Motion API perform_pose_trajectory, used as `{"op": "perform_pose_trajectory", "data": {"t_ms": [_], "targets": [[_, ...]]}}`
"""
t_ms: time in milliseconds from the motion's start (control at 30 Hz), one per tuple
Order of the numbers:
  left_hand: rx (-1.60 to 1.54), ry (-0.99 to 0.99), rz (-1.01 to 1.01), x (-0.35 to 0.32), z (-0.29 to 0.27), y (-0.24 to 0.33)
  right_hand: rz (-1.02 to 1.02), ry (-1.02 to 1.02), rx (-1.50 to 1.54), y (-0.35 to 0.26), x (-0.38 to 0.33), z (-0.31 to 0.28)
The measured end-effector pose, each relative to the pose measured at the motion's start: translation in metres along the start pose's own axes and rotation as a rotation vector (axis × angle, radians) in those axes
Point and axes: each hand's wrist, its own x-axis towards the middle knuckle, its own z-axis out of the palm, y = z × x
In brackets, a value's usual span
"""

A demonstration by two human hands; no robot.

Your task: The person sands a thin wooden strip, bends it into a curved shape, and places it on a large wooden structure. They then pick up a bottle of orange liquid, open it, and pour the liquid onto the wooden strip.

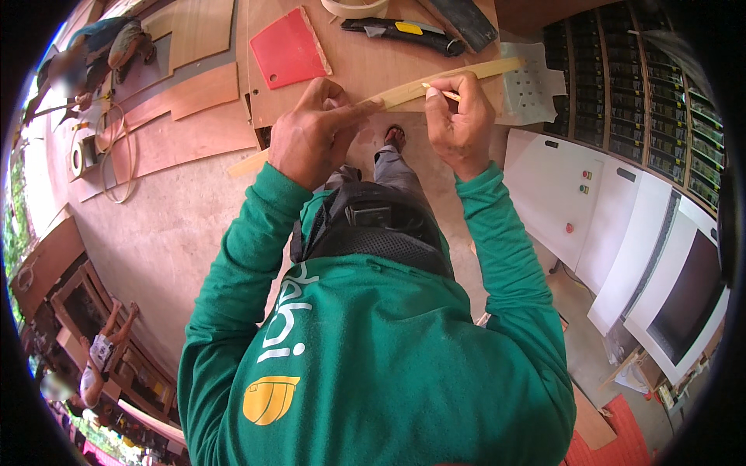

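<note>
1 head-worn fisheye looks down, hands (pixel 305 133) near; rim seems distorted.

Red scraper (pixel 289 48) L of blk util. knife (pixel 400 34); cream ring (pixel 355 11) just beyond it; dk slab (pixel 468 25) just R; wht cab. (pixel 548 190) w/ btns (pixel 585 189) lower R; co-worker (pixel 99 40) far L.

1. The bare left hand (pixel 309 138) hides part of the long, flat, pale-yellow wooden strip (pixel 404 94) from us.
2. The top edge crops the round cream-coloured ring (pixel 355 9).
3. Dark items in shelf rows (pixel 666 120) — too small for us to identify.
</note>
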Motion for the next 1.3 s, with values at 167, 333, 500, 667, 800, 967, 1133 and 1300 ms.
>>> {"op": "perform_pose_trajectory", "data": {"t_ms": [167, 333, 500, 667, 800, 967, 1133, 1300], "targets": [[0.002, -0.004, -0.008, -0.002, 0.002, -0.003, 0.004, -0.010, -0.009, 0.001, 0.000, 0.004], [0.005, 0.004, 0.013, 0.001, 0.001, -0.002, -0.006, -0.030, -0.040, 0.005, -0.003, 0.004], [-0.023, -0.014, -0.013, -0.004, 0.001, -0.003, 0.161, -0.168, 0.019, -0.028, 0.007, -0.011], [-0.019, -0.040, -0.051, 0.000, -0.009, -0.002, 0.482, -0.009, 0.755, -0.019, 0.022, -0.069], [0.000, -0.018, 0.017, 0.004, -0.002, 0.008, 0.517, -0.044, 0.619, -0.017, 0.031, -0.088], [0.005, -0.041, -0.177, 0.003, -0.006, 0.021, 0.435, -0.191, 0.551, 0.015, 0.031, -0.060], [0.174, 0.254, -0.038, -0.012, 0.034, 0.011, 0.471, -0.334, 0.813, 0.028, 0.034, -0.096], [0.289, 0.425, -0.332, -0.057, 0.061, 0.103, 0.185, -0.433, 1.171, -0.014, 0.065, -0.115]]}}
